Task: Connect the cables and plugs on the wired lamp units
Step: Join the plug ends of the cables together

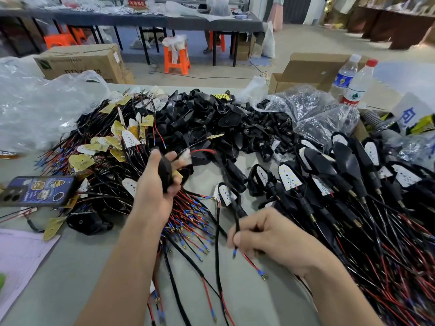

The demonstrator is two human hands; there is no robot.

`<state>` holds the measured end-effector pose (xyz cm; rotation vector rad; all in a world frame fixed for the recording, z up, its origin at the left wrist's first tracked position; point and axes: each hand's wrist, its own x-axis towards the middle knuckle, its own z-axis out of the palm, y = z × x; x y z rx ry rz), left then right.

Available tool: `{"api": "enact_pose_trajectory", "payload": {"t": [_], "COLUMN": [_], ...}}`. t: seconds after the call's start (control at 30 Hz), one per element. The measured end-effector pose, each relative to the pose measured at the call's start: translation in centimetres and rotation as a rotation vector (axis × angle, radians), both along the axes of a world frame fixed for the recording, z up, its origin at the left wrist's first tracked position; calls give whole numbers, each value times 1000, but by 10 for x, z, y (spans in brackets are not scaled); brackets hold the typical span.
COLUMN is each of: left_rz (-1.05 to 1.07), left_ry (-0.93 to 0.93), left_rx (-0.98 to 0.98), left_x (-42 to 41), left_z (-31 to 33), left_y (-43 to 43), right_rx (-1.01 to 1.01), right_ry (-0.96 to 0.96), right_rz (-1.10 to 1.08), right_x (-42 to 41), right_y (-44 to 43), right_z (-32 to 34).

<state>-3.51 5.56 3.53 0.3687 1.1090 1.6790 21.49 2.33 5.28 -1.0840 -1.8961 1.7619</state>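
Head view: left hand (153,189) fingers (176,159) grip a lamp housing (166,172), right hand (270,234) pinches a cable (237,225) (seemingly unjoined); next, mate them.

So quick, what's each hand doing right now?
Left hand: grips a black lamp housing.
Right hand: pinches a black cable.

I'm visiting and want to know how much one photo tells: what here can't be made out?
Head view only:
- Black part in the left hand: curled fingers hide its shape.
- Cable pinched by the right hand: fingers cover where it runs through.
- Sheet of paper: cut off by the left edge, print too faint.
- Red sign at the back: too small to read.
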Motion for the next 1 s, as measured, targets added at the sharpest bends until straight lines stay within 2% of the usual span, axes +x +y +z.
{"api": "enact_pose_trajectory", "payload": {"t": [0.13, 0.23, 0.27, 0.33, 0.5, 0.63, 0.73, 0.8, 0.87, 1.0], "left_rz": [-34, -197, -238, -272, -168, -56, -15, -50, -143, -160], "left_ry": [154, 492, 619, 779, 1072, 1152, 1189, 1176, 1086, 1076], "left_rx": [-111, -385, -384, -249, -149, -128, -113, -106, -84, -54], "left_x": [22, 36, 38, 38, 31, 31, 32, 33, 37, 44], "left_z": [-23, -27, -29, -36, -42, -48, -57, -61, -60, -53], "left_y": [-9, -9, -11, -18, -16, -10, -10, -12, -13, -16], "right_rx": [327, 425, 428, 397, 370, 426, 517, 535, 567, 621], "right_ry": [-9, -32, -43, -36, 6, 18, 96, 191, 255, 260], "right_rz": [-274, -408, -423, -464, -562, -546, -644, -703, -705, -660], "right_x": [-12, -23, -27, -36, -62, -79, -86, -88, -89, -85], "right_y": [16, 30, 35, 46, 63, 69, 73, 73, 74, 70], "right_z": [3, 6, 5, -1, -30, -54, -70, -76, -78, -77]}}
